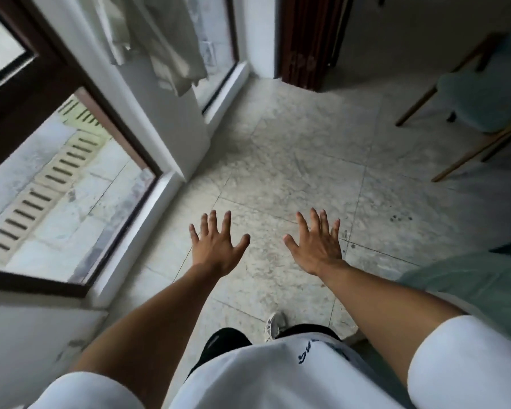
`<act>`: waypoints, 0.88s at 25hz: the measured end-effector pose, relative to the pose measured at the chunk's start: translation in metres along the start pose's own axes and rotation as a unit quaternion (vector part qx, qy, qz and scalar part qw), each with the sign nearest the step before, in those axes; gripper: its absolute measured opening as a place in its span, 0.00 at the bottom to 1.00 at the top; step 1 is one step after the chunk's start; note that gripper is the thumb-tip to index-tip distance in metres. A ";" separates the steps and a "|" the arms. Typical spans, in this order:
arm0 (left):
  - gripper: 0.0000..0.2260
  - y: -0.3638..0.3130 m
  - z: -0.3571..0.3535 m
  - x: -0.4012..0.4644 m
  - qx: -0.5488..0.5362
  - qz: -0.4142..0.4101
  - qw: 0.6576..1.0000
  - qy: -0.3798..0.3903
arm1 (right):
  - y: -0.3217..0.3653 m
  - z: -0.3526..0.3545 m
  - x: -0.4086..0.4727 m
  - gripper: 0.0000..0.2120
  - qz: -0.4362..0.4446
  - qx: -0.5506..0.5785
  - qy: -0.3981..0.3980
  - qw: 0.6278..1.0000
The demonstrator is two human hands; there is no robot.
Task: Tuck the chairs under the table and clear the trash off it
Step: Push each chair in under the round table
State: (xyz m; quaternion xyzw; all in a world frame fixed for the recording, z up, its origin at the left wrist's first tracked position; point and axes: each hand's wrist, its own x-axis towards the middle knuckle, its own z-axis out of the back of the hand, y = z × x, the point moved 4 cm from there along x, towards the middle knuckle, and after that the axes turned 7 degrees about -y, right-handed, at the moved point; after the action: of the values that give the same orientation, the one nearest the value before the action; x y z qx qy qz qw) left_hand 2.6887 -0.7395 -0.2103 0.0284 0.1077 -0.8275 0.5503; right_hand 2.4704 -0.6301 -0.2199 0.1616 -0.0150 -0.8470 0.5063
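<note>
My left hand (pixel 216 246) and my right hand (pixel 316 246) are stretched out in front of me over the tiled floor, fingers spread and straight, holding nothing. A chair with a pale green seat and thin wooden legs (pixel 484 95) stands at the upper right, well beyond my right hand. Another green padded surface (pixel 469 287), cut off by the frame edge, lies close to my right forearm. No table top and no trash are in view.
Dark-framed glass doors (pixel 71 160) with a white sill line the left side, and light cloth (pixel 160 45) hangs above them. A dark red panel (pixel 304 39) stands at the far end. Pale marble tiles (pixel 292 160) cover the floor between.
</note>
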 end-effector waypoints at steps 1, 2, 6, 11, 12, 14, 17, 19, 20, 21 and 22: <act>0.41 -0.010 0.003 0.024 0.001 -0.019 1.000 0.002 | -0.006 0.006 0.015 0.36 -0.017 0.007 -0.004 1.000; 0.41 -0.021 0.005 0.047 0.002 -0.038 0.999 0.003 | -0.012 0.012 0.030 0.36 -0.033 0.013 -0.010 0.999; 0.44 -0.069 0.008 0.138 0.012 -0.117 0.993 0.015 | -0.041 0.029 0.083 0.36 -0.109 0.026 -0.022 0.993; 0.43 -0.136 0.010 0.255 0.022 -0.226 0.973 0.040 | -0.080 0.053 0.150 0.36 -0.218 0.045 -0.055 0.973; 0.42 -0.152 0.012 0.278 0.027 -0.252 0.966 0.046 | -0.088 0.059 0.163 0.36 -0.247 0.047 -0.062 0.966; 0.39 -0.183 0.016 0.316 0.035 -0.298 0.952 0.062 | -0.101 0.074 0.180 0.36 -0.300 0.060 -0.077 0.949; 0.39 -0.236 0.020 0.356 0.044 -0.366 0.927 0.066 | -0.121 0.091 0.196 0.36 -0.357 0.071 -0.110 0.925; 0.39 -0.277 0.016 0.372 0.052 -0.412 0.906 0.078 | -0.141 0.097 0.200 0.36 -0.401 0.075 -0.113 0.906; 0.39 -0.297 0.012 0.374 0.059 -0.435 0.894 0.088 | -0.152 0.098 0.198 0.36 -0.427 0.080 -0.113 0.893; 0.39 -0.318 0.007 0.374 0.067 -0.458 0.881 0.095 | -0.165 0.097 0.194 0.36 -0.452 0.085 -0.118 0.880; 0.38 -0.340 0.000 0.373 0.080 -0.479 0.868 0.102 | -0.180 0.096 0.190 0.36 -0.473 0.091 -0.124 0.868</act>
State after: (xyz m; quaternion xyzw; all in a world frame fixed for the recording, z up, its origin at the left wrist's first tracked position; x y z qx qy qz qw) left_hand 2.2311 -0.9507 -0.2218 0.1014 0.0972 -0.9877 0.0687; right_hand 2.2067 -0.7200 -0.2119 0.0881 -0.0768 -0.9929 0.0224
